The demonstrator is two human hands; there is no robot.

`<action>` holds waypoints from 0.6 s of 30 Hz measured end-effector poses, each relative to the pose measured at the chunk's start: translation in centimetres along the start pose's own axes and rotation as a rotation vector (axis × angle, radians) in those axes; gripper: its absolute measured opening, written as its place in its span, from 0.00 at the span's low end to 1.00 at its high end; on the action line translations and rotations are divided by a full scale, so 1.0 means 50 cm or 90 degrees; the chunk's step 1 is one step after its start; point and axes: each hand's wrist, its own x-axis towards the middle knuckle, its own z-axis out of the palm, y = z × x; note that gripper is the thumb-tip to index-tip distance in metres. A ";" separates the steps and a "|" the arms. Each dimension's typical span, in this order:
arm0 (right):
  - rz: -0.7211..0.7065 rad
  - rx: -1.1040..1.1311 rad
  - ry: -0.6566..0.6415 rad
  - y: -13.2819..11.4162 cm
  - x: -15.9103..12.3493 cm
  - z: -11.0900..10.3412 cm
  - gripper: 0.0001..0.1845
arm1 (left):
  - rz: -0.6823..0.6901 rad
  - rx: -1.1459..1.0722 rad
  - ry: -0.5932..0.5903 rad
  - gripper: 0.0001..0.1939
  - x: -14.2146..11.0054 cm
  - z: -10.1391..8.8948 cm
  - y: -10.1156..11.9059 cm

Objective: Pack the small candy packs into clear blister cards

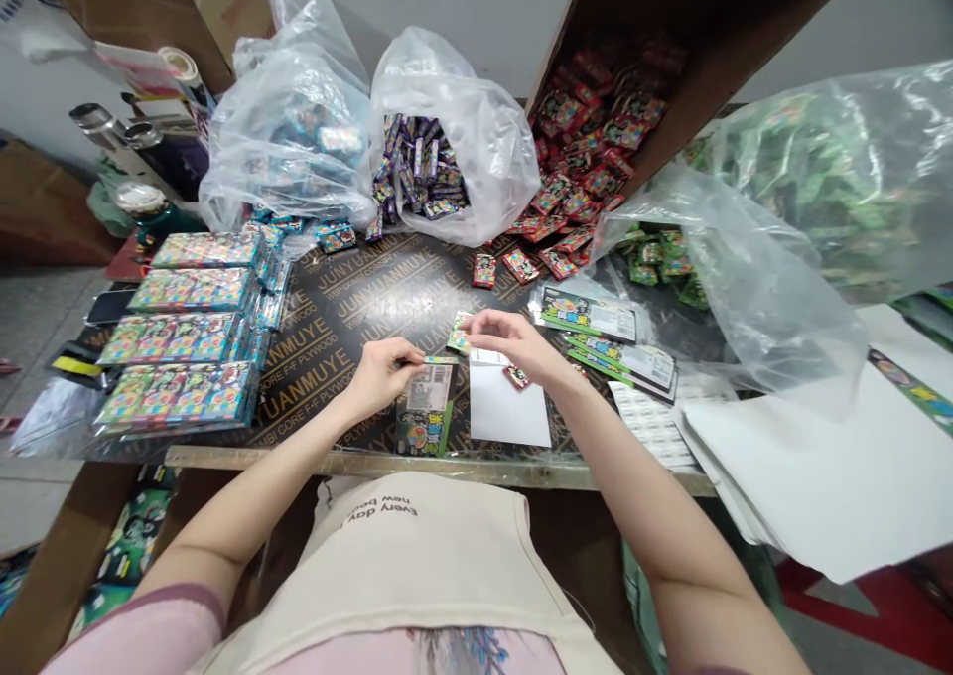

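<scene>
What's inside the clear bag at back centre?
Colourful packets, lying in a loose pile, sit in the open clear bag. Only the top of the pile shows; anything deeper, and the bag's bottom, is covered by the packets and plastic folds.

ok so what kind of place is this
Probably a packing workshop: a plywood workbench, a cardboard box and clear plastic bags of loose colourful packets, and neat stacks of wrapped packets.

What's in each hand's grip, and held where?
The left hand grips a barcoded printed packet by its top edge. The right hand's fingertips touch a small printed card at its right edge; whether it's held cannot be told.
</scene>
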 end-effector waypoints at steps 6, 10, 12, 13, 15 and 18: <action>0.019 0.036 -0.215 -0.082 0.040 0.077 0.15 | -0.040 -0.029 0.014 0.02 -0.010 -0.006 0.014; 0.048 0.082 -0.212 -0.078 0.043 0.081 0.15 | -0.014 0.002 0.027 0.04 -0.013 -0.008 0.025; 0.055 0.091 -0.204 -0.075 0.041 0.081 0.15 | -0.017 0.008 0.051 0.02 -0.015 -0.003 0.024; 0.059 0.092 -0.202 -0.073 0.041 0.082 0.15 | -0.018 0.012 0.066 0.04 -0.016 0.001 0.023; 0.070 0.090 -0.201 -0.066 0.040 0.091 0.15 | -0.016 0.033 0.093 0.09 -0.018 0.011 0.021; 0.099 0.121 -0.185 -0.048 0.039 0.107 0.15 | 0.001 0.080 0.101 0.08 -0.021 0.025 0.022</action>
